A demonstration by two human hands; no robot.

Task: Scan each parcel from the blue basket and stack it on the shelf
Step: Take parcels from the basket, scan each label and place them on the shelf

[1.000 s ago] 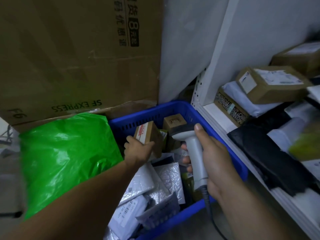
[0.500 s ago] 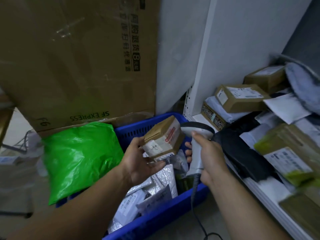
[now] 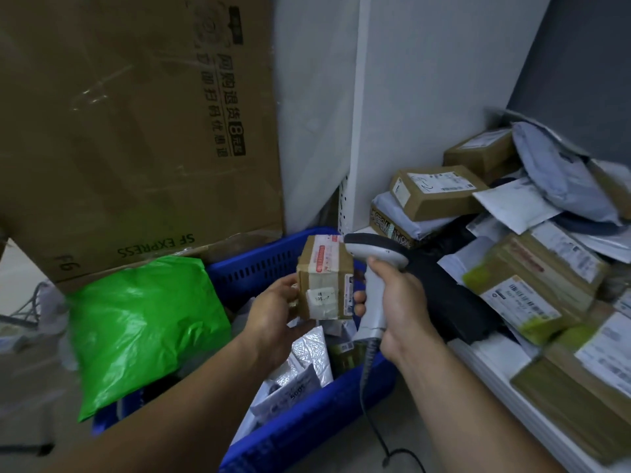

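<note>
Over the blue basket (image 3: 307, 428), a parcel (image 3: 324, 281) is pinched by the left hand (image 3: 273, 315), its label evidently offered to the scanner (image 3: 375, 254) (clasped in the right hand (image 3: 403, 305)).

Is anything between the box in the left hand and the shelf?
Yes. The scanner in the right hand sits between the box and the shelf, whose near end is piled with parcels.

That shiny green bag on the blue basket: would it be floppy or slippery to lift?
Probably floppy: the green bag is creased and sags over the blue basket. Its glossy film likely makes it slippery. Being puffy, it may be light for its size.
</note>
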